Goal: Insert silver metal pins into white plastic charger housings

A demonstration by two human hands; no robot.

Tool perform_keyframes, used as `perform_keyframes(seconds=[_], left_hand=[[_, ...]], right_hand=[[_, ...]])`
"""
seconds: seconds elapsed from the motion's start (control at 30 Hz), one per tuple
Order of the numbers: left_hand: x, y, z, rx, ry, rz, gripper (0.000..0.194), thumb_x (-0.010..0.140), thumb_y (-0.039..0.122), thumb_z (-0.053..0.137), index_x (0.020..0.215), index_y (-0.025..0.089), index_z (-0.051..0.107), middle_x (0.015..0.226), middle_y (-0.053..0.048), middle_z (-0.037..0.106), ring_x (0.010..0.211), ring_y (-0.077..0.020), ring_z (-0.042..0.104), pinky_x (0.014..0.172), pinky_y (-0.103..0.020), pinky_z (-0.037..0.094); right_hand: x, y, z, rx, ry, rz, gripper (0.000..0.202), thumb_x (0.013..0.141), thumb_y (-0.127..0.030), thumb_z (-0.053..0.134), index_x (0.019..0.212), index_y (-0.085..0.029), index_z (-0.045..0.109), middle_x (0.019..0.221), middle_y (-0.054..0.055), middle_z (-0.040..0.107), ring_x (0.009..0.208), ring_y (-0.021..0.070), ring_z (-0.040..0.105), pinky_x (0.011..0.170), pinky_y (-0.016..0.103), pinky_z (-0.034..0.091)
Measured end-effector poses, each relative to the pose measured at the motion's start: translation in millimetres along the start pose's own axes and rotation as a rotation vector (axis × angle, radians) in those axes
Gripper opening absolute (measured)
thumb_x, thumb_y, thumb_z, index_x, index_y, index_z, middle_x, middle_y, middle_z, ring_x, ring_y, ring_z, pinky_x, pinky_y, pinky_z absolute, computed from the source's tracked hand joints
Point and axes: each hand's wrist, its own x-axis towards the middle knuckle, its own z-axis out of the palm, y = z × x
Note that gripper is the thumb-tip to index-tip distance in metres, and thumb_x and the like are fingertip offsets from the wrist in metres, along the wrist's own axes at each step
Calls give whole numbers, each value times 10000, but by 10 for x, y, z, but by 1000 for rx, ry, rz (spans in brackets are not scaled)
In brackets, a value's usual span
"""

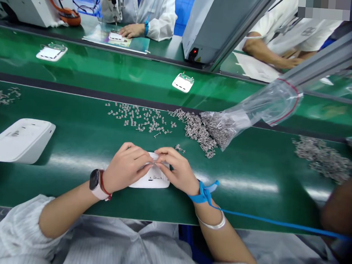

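Observation:
A white plastic casing lies flat on the green bench in front of me. Above its far half, my left hand and my right hand meet with fingertips pinched close together. Whatever sits between the fingertips is too small to make out; it could be one of the little metal clips. Just beyond my hands lie a few metal clips. Farther back, more clips are spread loosely, beside a dense heap spilling from a clear plastic bag.
A larger white housing stands at left. Another clip pile is at right. Behind, a green conveyor belt carries white units with circuit boards. Co-workers sit across it. A blue wrist cord runs right from my right wrist.

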Motion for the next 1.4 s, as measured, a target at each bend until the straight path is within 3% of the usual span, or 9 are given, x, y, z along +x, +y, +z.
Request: perform_keyframes(seconds=[0.1,0.23,0.43,0.63,0.8,1.03,1.4], left_hand=[[-41,75,25,-2,-1,69,113,869,206,474,874,161,578,826,-12,663,775,-133,595,799,-322,377],[-103,132,107,-19,-91,186,131,871,190,458,891,161,584,773,-6,669,732,-121,606,836,-322,387],[-110,44,153,-53,-102,221,149,881,226,453,889,188,597,764,11,681,720,-110,610,893,-336,372],[-86,19,130,-83,-148,226,155,872,233,456,868,190,605,778,15,688,729,-109,612,886,-327,367],[-77,15,107,-66,-170,253,180,881,280,445,887,192,602,802,9,685,773,-123,612,885,-337,361],[-53,-17,-1,48,-151,140,370,850,468,449,964,144,584,1054,-67,638,1102,-271,494,982,-454,287],[-33,-22,-13,69,-274,165,409,848,495,429,1022,151,567,1094,-72,616,1181,-274,428,1030,-466,247]], right_hand=[[7,79,11,-122,-47,-20,97,848,-162,476,803,-177,560,1099,100,566,1028,195,520,836,359,428],[18,126,71,-206,-50,-53,94,848,-167,474,811,-176,561,1104,98,569,1027,193,514,835,358,421],[12,140,138,-332,65,-140,86,850,-171,478,799,-176,547,986,82,614,916,173,533,793,337,413],[3,148,182,-426,80,-249,140,859,-154,449,752,-185,534,849,46,629,794,150,532,723,308,405],[-42,147,175,-468,70,-313,114,859,-142,463,831,-181,567,854,44,647,793,146,542,708,302,405],[-117,208,150,-394,103,-289,94,833,-153,515,879,-183,592,879,51,658,815,152,572,711,310,434],[-109,210,145,-366,49,-212,159,863,-192,461,871,-192,620,890,63,641,792,160,554,680,315,441]])
